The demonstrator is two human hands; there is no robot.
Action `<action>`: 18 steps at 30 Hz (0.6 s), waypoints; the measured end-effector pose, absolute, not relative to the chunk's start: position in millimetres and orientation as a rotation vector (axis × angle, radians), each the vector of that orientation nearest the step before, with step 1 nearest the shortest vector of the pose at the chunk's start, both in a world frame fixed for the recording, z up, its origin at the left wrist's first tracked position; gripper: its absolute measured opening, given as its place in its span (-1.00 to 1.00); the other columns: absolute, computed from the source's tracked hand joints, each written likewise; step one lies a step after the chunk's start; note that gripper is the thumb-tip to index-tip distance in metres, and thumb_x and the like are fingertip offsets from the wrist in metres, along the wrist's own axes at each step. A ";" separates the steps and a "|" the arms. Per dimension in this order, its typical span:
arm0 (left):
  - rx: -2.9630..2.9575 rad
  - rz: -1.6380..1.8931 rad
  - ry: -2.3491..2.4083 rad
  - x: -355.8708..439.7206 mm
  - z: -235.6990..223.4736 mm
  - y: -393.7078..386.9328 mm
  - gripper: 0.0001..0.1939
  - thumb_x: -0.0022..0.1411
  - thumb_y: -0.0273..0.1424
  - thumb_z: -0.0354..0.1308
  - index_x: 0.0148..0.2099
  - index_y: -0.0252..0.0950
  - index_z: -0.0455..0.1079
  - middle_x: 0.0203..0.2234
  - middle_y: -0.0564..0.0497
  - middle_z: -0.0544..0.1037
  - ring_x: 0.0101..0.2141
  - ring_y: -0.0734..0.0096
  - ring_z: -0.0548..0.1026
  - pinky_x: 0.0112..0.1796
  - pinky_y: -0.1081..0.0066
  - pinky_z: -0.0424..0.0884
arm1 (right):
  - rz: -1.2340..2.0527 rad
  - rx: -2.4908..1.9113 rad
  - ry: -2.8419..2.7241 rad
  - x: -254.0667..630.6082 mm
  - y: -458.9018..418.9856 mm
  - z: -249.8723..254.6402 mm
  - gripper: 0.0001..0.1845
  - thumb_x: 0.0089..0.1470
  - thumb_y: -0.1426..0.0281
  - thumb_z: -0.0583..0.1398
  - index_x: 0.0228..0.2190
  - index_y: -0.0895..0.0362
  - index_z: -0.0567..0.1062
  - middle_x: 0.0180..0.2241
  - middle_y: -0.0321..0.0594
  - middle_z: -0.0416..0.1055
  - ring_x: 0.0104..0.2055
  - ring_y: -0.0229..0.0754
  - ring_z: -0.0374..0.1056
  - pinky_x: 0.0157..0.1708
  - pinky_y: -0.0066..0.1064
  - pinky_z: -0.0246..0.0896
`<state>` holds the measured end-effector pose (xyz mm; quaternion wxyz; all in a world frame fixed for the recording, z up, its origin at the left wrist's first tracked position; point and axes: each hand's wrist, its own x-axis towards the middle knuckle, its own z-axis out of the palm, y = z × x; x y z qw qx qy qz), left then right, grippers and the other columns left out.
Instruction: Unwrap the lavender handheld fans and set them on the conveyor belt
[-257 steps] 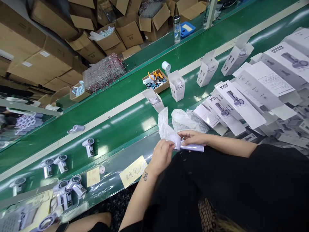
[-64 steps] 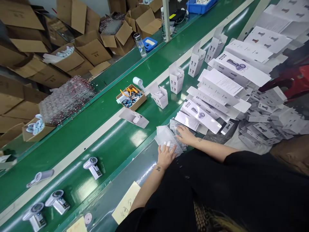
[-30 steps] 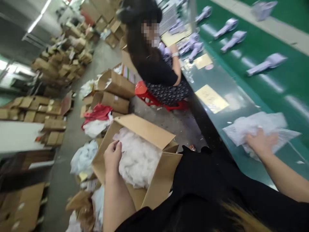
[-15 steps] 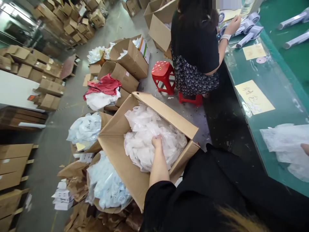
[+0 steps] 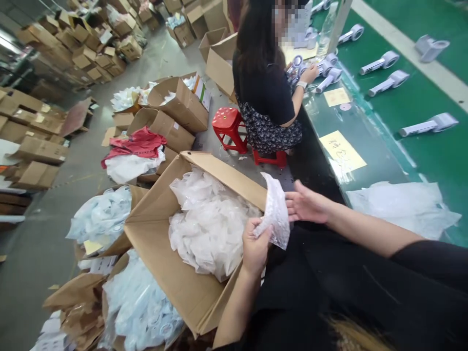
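On the floor at far left, a tipped carton spills pale blue-white plastic bags, and another torn carton below holds more. Beside them the big open cardboard box is heaped with clear bubble bags. Above its right flap the left hand has its grip clenched on the lower end of one bubble bag, held upright over the lap. The right hand lies open, fingers released, just beside that bag. Further right, a loose pile of bags rests on the green worktop.
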<state>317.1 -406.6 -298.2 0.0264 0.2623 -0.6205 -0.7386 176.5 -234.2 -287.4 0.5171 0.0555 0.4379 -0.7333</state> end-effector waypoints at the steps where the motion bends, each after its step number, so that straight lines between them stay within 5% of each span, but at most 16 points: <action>1: 0.804 -2.301 -1.931 321.0 -300.3 -394.5 -0.76 0.02 -0.34 0.28 -0.36 -0.25 0.25 -0.51 0.15 0.42 -0.46 0.54 0.41 -0.34 0.49 0.36 | -1.824 0.181 0.933 175.0 -243.9 -290.2 -0.52 0.06 0.01 0.12 -0.25 0.18 0.42 -0.31 -0.07 0.51 -0.30 -0.12 0.45 -0.22 -0.21 0.36; 5: 0.880 -2.387 -1.898 342.6 -301.8 -377.6 -0.77 0.04 -0.32 0.26 -0.39 -0.29 0.26 -0.55 0.11 0.43 -0.53 0.53 0.41 -0.45 0.49 0.33 | -2.162 0.356 0.910 168.5 -252.7 -296.3 -0.83 -0.06 0.42 0.29 -0.38 0.16 0.41 -0.46 -0.30 0.48 -0.44 -0.30 0.39 -0.34 -0.47 0.34; 11: 0.278 -2.736 -2.600 338.3 -263.4 -445.2 -0.78 0.06 -0.27 0.25 -0.32 -0.33 0.42 -0.44 -0.06 0.55 -0.43 0.37 0.51 -0.38 0.41 0.41 | -2.221 0.272 1.365 161.2 -255.4 -292.1 -0.72 -0.04 0.35 0.28 -0.24 0.06 0.37 -0.47 -0.37 0.39 -0.51 -0.33 0.29 -0.46 -0.48 0.26; 15: 0.896 -1.812 -2.505 280.9 -276.8 -540.6 -0.71 0.18 -0.23 0.09 -0.25 -0.40 0.40 -0.38 -0.14 0.53 -0.36 0.31 0.49 -0.32 0.34 0.39 | -1.967 -0.219 1.932 163.2 -256.6 -285.1 -0.72 0.03 0.28 0.22 -0.17 0.03 0.41 -0.47 -0.37 0.33 -0.48 -0.34 0.22 -0.45 -0.50 0.18; 18: 0.920 -1.409 -2.436 227.3 -309.2 -596.1 -0.72 0.16 -0.37 0.12 -0.13 -0.46 0.34 -0.15 -0.27 0.45 -0.09 0.20 0.38 -0.09 0.24 0.26 | -1.672 -0.310 1.848 170.2 -258.9 -284.3 -0.73 0.03 0.23 0.21 -0.25 0.11 0.46 -0.44 -0.31 0.35 -0.46 -0.30 0.24 -0.45 -0.47 0.18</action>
